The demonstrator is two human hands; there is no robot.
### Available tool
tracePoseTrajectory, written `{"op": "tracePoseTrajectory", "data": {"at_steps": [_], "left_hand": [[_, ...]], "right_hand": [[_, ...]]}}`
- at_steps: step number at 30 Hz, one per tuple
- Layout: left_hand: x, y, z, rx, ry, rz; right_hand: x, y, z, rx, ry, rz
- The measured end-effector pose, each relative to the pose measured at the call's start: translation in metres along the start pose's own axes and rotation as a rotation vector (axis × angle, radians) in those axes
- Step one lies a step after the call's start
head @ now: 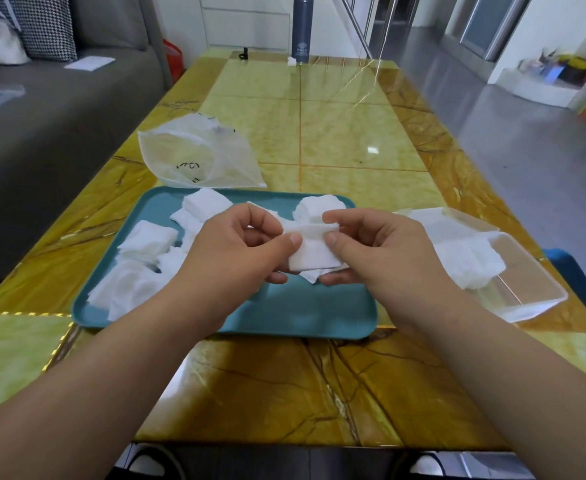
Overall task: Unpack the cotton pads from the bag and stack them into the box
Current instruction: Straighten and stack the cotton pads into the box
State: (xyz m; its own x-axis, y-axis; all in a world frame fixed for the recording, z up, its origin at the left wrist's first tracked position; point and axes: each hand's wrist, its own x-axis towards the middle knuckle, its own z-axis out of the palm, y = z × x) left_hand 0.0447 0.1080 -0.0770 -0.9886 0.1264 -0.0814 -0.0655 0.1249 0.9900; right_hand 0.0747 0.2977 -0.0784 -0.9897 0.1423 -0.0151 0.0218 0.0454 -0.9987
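Both hands were above the tray [284, 317], over its middle. The left hand [236, 251] and right hand [371, 251] each pinched 1 side of a small stack of cotton pads [314, 252], thumbs on top, fingers under. The pads looked very light, soft and floppy, so prob. best held by 2 opposite edges w/ a gentle squeeze. The stack lay almost flat, broad face up. It was approx. square, so no clear long axis. Loose pads [146, 244] covered the tray's left half. The box [527, 289] stood just right of the tray w/ stacked pads [464, 261] inside. The bag [194, 157] lay behind the tray.
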Motion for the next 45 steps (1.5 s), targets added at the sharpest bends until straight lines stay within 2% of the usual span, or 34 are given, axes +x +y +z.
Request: {"op": "tracePoseTrajectory", "data": {"at_steps": [17,19,23,27,41,45], "left_hand": [[0.002,0.0,0.01,0.065,-0.084,0.035],[0.008,-0.003,0.014,0.145,-0.067,0.06],[0.026,-0.023,0.018,0.529,0.025,0.117],[0.033,-0.031,0.029,0.642,-0.017,0.085],[0.021,-0.015,0.013,0.455,0.054,0.062],[0.011,-0.008,0.001,0.385,0.071,0.005]], "right_hand": [[-0.003,0.001,0.0,-0.01,0.02,0.056],[-0.004,0.003,-0.003,-0.048,0.075,0.056],[-0.003,0.008,-0.01,-0.152,0.193,0.026],[-0.001,0.009,-0.014,-0.182,0.223,0.013],[0.009,0.014,-0.016,-0.241,0.24,0.011],[0.009,0.013,-0.015,-0.227,0.247,0.02]]}}
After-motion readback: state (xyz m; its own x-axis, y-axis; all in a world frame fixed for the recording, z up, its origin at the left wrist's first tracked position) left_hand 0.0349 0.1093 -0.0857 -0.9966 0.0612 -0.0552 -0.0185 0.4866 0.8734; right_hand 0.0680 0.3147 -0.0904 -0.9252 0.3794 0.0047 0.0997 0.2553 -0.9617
